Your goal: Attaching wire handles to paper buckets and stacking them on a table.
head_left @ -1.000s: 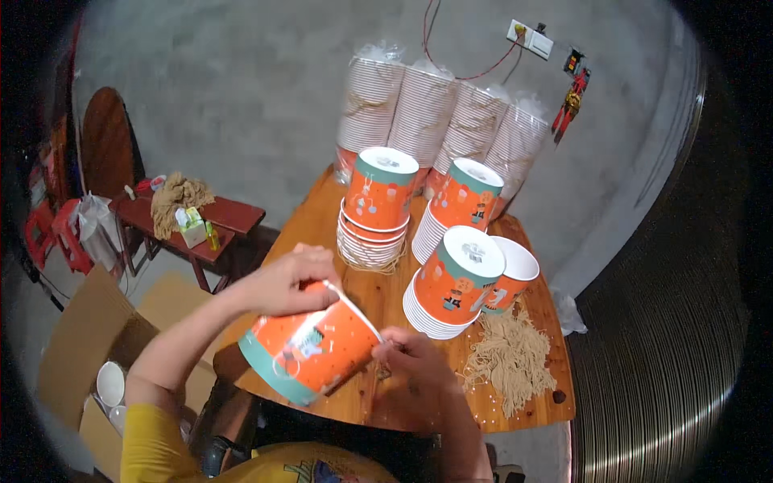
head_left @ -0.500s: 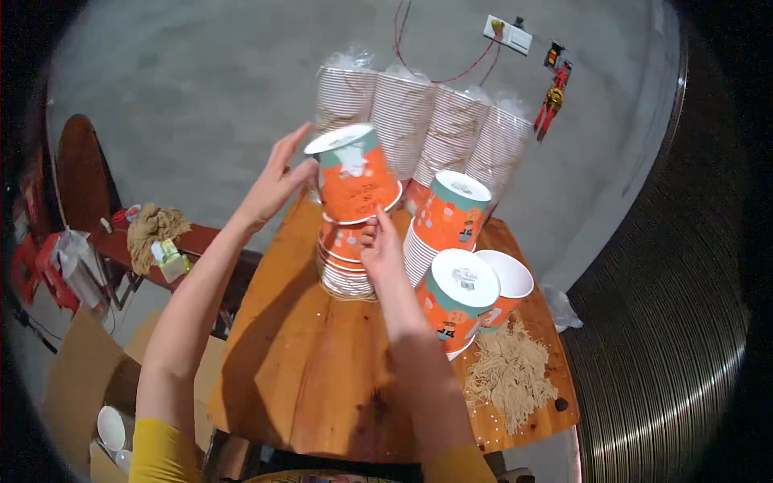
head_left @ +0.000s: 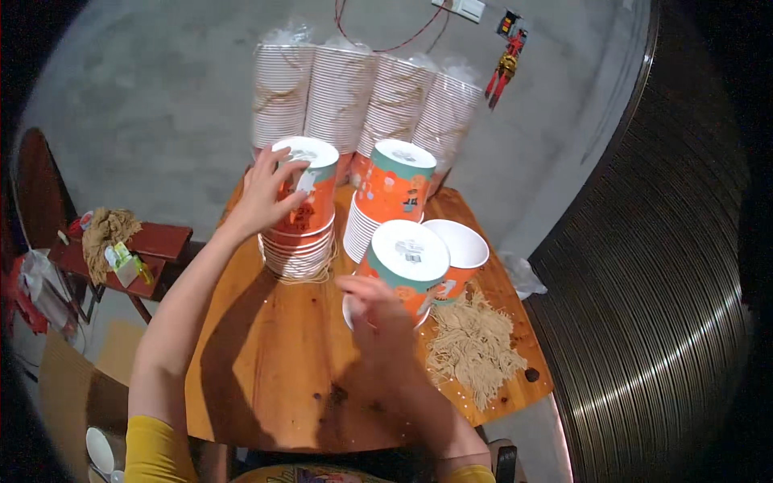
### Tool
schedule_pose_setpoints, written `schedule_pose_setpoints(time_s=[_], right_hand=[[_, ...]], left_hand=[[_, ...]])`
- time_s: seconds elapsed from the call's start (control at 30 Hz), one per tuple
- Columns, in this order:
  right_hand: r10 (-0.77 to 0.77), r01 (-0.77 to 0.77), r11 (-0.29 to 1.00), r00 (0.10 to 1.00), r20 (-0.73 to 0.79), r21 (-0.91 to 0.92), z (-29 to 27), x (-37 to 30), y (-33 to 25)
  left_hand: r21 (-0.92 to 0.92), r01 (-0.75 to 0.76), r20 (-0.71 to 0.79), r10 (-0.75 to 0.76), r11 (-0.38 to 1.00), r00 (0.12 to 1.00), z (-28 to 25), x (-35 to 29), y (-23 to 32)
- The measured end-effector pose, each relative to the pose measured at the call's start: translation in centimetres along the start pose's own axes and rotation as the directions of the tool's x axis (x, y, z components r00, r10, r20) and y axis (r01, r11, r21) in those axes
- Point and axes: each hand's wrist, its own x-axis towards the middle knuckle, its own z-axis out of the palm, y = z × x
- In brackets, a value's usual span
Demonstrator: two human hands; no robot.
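On the left of the wooden table (head_left: 266,378), an upside-down orange and green paper bucket (head_left: 320,193) caps a stack of nested paper buckets (head_left: 298,256). My left hand (head_left: 266,193) wraps that top bucket from its left side, its fingers bent over the upper edge. Blurred by motion, my right hand (head_left: 374,302) is in front of another upside-down bucket (head_left: 411,251); its fingers look bent, and whether it touches the bucket I cannot make out. Behind, a third upturned bucket (head_left: 398,189) tops its own stack. One upright white-lined bucket (head_left: 457,241) stands at the right.
Several tall plastic-wrapped bucket stacks (head_left: 342,97) line the table's back. A heap of tan strings (head_left: 479,346) lies at the right. Corrugated metal sheeting (head_left: 644,322) flanks the right side. A red bench (head_left: 157,241) and a cardboard box (head_left: 72,386) are at the left.
The bucket that was tilted above the left stack now sits level on it. My right hand has left its rim and come down toward me. The view has shifted.
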Motion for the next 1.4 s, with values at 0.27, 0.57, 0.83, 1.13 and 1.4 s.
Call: schedule_pose_setpoints(time_s=[0.27,0.57,0.83,1.13,1.4], right_hand=[[0.196,-0.32,0.714,0.945,-0.261,-0.623,-12.1,-2.1,9.9],[0.404,-0.35,0.72,0.913,-0.047,-0.6,-13.6,-6.6,12.0],[0.445,-0.334,0.785,0.89,0.1,-0.522,-12.9,-9.3,12.3],[0.551,-0.598,0.755,0.801,-0.234,-0.27,-14.6,-3.9,14.0],[0.463,-0.378,0.798,0.883,0.076,-0.47,-18.8,-10.5,10.7]], left_hand=[[-0.015,0.026,-0.004,-0.026,1.0,1.0,0.6,-3.7,1.0],[-0.167,0.047,-0.162,-0.074,0.985,0.984,0.9,-4.6,7.4],[-0.321,-0.218,0.06,0.25,0.921,0.966,1.9,0.3,19.4],[0.204,-0.467,0.713,0.197,0.86,0.673,10.3,6.6,30.2],[0.12,-0.549,0.565,0.397,0.827,0.723,12.9,5.6,29.6]])
